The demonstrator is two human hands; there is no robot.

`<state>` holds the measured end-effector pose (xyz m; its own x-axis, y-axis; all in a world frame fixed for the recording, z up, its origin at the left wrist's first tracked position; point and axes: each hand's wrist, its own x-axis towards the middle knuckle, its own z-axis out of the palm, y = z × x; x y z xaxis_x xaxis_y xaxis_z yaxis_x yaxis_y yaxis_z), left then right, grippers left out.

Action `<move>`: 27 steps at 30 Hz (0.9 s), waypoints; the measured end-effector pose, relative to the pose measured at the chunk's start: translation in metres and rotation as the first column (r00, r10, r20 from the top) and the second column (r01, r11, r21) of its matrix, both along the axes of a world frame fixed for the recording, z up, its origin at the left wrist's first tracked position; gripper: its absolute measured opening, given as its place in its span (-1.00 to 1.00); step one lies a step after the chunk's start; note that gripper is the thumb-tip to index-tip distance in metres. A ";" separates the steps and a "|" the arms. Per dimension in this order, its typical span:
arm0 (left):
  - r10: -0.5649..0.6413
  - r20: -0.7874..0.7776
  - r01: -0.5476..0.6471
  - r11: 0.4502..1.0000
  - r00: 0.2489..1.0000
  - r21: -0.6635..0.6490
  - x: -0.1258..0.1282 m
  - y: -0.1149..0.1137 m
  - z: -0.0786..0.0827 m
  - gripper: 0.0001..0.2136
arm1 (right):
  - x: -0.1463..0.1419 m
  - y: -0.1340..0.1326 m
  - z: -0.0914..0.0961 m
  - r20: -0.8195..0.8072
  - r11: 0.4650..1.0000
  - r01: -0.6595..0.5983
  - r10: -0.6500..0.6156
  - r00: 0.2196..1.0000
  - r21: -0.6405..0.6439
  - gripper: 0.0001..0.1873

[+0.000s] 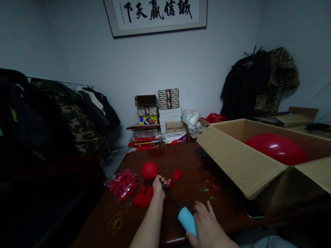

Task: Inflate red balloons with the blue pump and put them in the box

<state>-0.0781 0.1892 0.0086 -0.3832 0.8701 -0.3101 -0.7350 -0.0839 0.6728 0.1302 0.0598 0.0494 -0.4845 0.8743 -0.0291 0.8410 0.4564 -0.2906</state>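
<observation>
A hand balloon pump with a light blue body (pixel 187 222) and a black stem slants across the near part of the table. My left hand (pixel 159 187) is closed around its black nozzle end, where a small, partly inflated red balloon (pixel 149 171) sits. At the blue body, my right hand (pixel 207 222) has its thumb and fingers on either side of it. Limp red balloons (pixel 143 197) lie beside and under my left hand. Left of them is a clear plastic bag of red balloons (pixel 123 185).
An open cardboard box (pixel 243 172) holding a large inflated red balloon (pixel 276 148) stands at the right. Yellow rubber bands (pixel 115 222) lie at the near left, small coloured bands (pixel 206 189) near the box. A dark flat device (pixel 248 205) is beneath the box's edge.
</observation>
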 end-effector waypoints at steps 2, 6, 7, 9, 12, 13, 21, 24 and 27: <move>-0.016 0.006 0.016 1.000 1.000 0.002 0.005 -0.002 0.000 -0.85 | -0.011 0.006 0.006 -0.001 0.999 0.031 -0.031 1.000 0.012 -0.40; -0.059 -0.001 0.059 0.998 0.998 0.002 0.011 -0.004 -0.005 -0.87 | -0.036 0.027 0.012 -0.002 0.997 0.068 -0.068 0.998 0.045 -0.40; -0.071 -0.007 0.071 0.997 0.997 0.000 0.012 -0.004 -0.006 -0.87 | -0.041 0.031 0.012 0.005 0.996 0.077 -0.077 0.997 0.045 -0.40; -0.077 -0.030 0.077 0.997 0.997 -0.004 0.011 -0.003 -0.010 -0.88 | -0.050 0.037 0.010 0.012 0.995 0.092 -0.092 0.996 0.036 -0.41; -0.044 -0.080 0.043 0.999 0.996 -0.014 0.008 0.000 -0.013 -0.88 | -0.056 0.035 0.001 -0.003 0.995 0.099 -0.099 0.995 0.031 -0.41; -0.029 -0.098 0.028 1.000 0.995 -0.013 0.007 0.000 -0.014 -0.87 | -0.055 0.032 -0.002 -0.008 0.995 0.099 -0.098 0.995 0.032 -0.41; 0.044 -0.111 -0.046 0.999 0.993 -0.021 -0.014 0.004 -0.017 -0.87 | -0.007 0.004 -0.044 0.008 1.000 -0.010 0.010 1.000 -0.009 -0.39; 0.047 -0.103 -0.052 0.998 0.994 -0.046 -0.021 0.005 -0.016 -0.86 | 0.013 0.002 -0.058 0.020 0.997 -0.056 0.057 0.998 -0.061 -0.56; 0.042 -0.078 -0.047 0.997 0.996 -0.055 -0.021 0.005 -0.014 -0.85 | 0.021 0.000 -0.058 0.003 0.997 -0.058 0.058 0.998 -0.045 -0.58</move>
<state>-0.0986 0.1947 -0.0056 -0.4457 0.8336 -0.3263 -0.6772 -0.0757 0.7319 0.1512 0.0602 -0.0083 -0.5343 0.8424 -0.0697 0.8148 0.4913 -0.3077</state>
